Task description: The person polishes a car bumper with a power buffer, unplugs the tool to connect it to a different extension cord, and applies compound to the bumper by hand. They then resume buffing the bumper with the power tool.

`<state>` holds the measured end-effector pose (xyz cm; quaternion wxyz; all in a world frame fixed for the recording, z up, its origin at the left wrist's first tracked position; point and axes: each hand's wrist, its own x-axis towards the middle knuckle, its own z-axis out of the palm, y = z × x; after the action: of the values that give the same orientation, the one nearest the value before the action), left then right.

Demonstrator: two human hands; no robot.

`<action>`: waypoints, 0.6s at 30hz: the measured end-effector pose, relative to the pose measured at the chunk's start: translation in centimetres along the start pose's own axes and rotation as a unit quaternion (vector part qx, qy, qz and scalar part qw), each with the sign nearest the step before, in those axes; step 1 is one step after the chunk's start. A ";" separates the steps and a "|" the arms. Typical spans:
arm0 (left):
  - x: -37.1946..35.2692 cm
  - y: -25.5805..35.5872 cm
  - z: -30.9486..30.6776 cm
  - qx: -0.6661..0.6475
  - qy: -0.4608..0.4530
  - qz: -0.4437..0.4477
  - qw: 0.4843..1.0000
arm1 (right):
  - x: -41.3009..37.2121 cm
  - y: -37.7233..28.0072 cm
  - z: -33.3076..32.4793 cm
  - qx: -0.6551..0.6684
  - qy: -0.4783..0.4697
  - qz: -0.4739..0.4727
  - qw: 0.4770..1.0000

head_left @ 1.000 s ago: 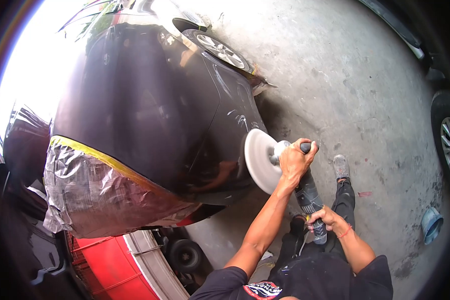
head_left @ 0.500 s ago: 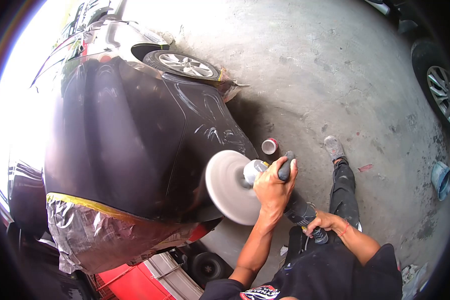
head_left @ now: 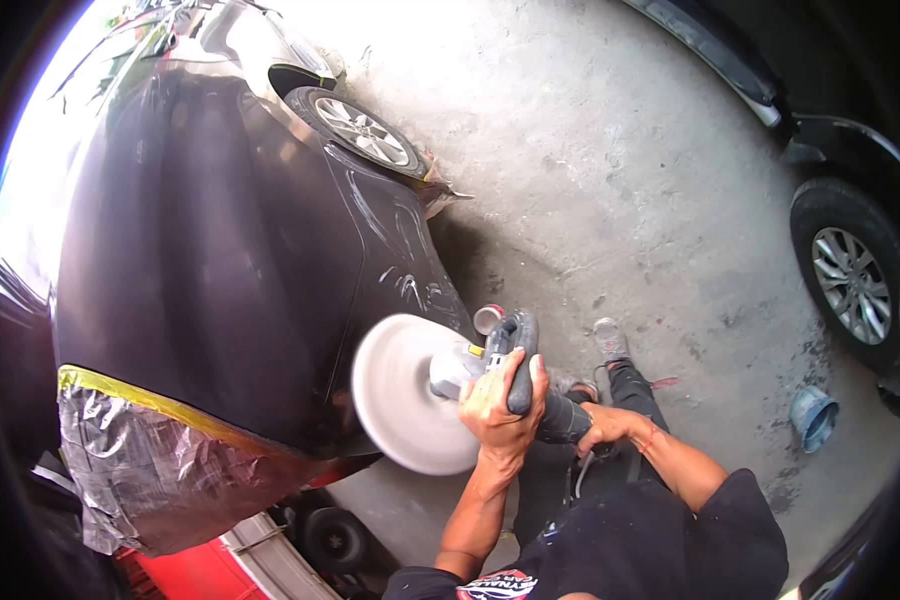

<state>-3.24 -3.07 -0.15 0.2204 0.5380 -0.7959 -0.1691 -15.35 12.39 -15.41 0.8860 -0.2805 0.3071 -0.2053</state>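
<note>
Wrapped round the front handle of a polisher, my left hand [head_left: 500,405] is closed. Farther back, my right hand [head_left: 602,424] grips the rear of the same polisher [head_left: 562,418]. Its round white pad [head_left: 410,393] looks blurred and faces the dark car panel [head_left: 230,240]; whether it touches the panel I cannot tell. White streaks of compound mark the panel between the pad and the silver-spoked wheel [head_left: 362,130]. Yellow tape [head_left: 150,402] and plastic masking sheet [head_left: 170,465] cover the panel's lower edge.
A small can [head_left: 488,319] stands on the concrete floor [head_left: 610,180] beside the car. At the right are a second dark car's wheel [head_left: 850,285] and a blue bucket [head_left: 814,418]. A red object [head_left: 205,572] and a loose-looking tyre [head_left: 334,540] lie below the masking.
The view has shifted, so the car, can and bucket sit farther left. Both hands stay on the polisher, which has turned slightly and shows more of its front handle.
</note>
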 end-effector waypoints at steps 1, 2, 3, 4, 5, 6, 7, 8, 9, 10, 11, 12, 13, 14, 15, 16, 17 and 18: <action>0.3 0.2 -0.5 -0.011 0.025 0.005 1.000 | -0.5 -1.8 -0.5 -0.042 0.009 0.028 0.999; 1.0 0.3 -0.8 -0.029 0.038 -0.002 0.999 | -0.7 -3.4 -0.9 -0.042 0.021 0.019 0.999; 1.6 0.5 -1.1 -0.047 0.057 0.005 0.997 | -1.3 -4.3 -1.6 -0.061 0.034 0.035 0.997; 1.7 0.7 -2.0 -0.057 0.078 0.008 0.995 | -1.4 -5.1 -2.0 -0.081 0.040 0.051 0.995; 2.1 0.8 -2.4 -0.064 0.095 0.010 0.993 | -1.6 -5.2 -2.6 -0.083 0.029 0.056 0.995; 2.4 0.6 -2.6 -0.082 0.115 0.017 0.990 | -2.0 -7.1 -2.1 -0.091 0.068 0.070 0.991; 2.5 0.8 -3.0 -0.082 0.130 0.009 0.988 | -2.2 -8.6 -2.1 -0.099 0.065 0.058 0.991; 3.2 1.0 -3.1 -0.083 0.147 0.004 0.986 | -2.4 -10.0 -2.9 -0.108 0.063 0.044 0.991; 3.9 1.3 -3.4 -0.083 0.167 -0.002 0.982 | -2.3 -10.0 -4.7 -0.180 0.036 0.025 0.983; 4.1 2.2 -3.5 -0.082 0.186 -0.012 0.979 | -2.9 -11.6 -5.7 -0.178 0.013 0.039 0.983; 4.4 2.2 -3.1 -0.063 0.204 -0.014 0.977 | -2.4 -13.4 -6.7 -0.203 0.006 0.054 0.978; 4.5 1.9 -3.2 -0.041 0.236 -0.028 0.970 | -1.4 -14.8 -7.4 -0.227 -0.002 0.060 0.972; 4.6 1.4 -2.8 -0.031 0.260 -0.016 0.965 | 0.0 -15.3 -9.0 -0.231 -0.031 0.056 0.971; 4.8 1.2 -2.1 -0.025 0.276 -0.004 0.961 | 0.8 -15.2 -10.0 -0.276 -0.013 0.047 0.960; 5.0 1.0 -1.5 -0.015 0.306 0.003 0.952 | 1.6 -15.8 -11.2 -0.296 -0.014 0.038 0.954; 5.3 0.6 -0.8 0.000 0.315 -0.011 0.949 | 1.9 -16.4 -11.3 -0.305 -0.011 0.033 0.952; 5.7 0.7 -0.4 0.000 0.321 -0.017 0.947 | 1.6 -17.4 -10.8 -0.294 0.007 0.087 0.952; 5.1 0.8 -0.2 0.011 0.325 -0.037 0.945 | 1.7 -17.4 -11.0 -0.301 -0.027 0.113 0.947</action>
<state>-5.39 -7.53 1.23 0.4550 0.5952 -0.6622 0.0159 -24.70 -5.80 -12.49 0.7859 -0.5027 0.3599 0.0058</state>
